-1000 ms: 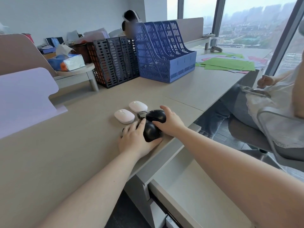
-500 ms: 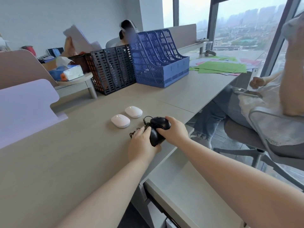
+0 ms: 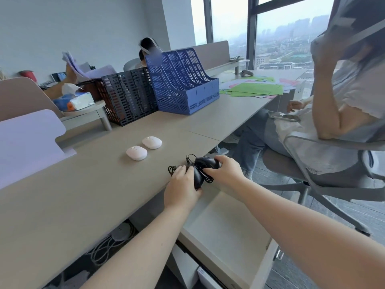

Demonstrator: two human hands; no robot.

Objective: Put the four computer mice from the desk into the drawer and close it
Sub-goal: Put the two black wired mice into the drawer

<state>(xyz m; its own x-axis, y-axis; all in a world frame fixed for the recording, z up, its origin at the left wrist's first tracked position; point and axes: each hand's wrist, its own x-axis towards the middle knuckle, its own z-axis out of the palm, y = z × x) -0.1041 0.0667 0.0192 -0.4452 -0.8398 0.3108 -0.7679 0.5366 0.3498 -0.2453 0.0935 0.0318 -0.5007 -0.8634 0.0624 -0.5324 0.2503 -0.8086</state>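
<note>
Over the last second both black wired mice have travelled from the middle of the table (image 3: 87, 197), beside the white pair, to its front edge, right above the open drawer (image 3: 227, 224). The left hand (image 3: 180, 187) is closed around one black mouse (image 3: 196, 177), and the right hand (image 3: 226, 171) is closed around the other black mouse (image 3: 206, 162); their cables (image 3: 205, 176) hang in a loose tangle between the two hands. By my reading this is the carry stage for the first two mice, with the drop into the drawer next and the cords likely to snag on the table edge. The two white mice, one nearer (image 3: 136, 152) and one farther (image 3: 152, 142), sit on the table just beside each other, untouched. The drawer is pulled well out and what shows of its pale floor holds nothing, though the arms cover part of it, so I cannot be sure of the hidden part. The blue file rack (image 3: 183, 84) and the black file rack (image 3: 127, 94) stand at the back, seemingly empty.
</note>
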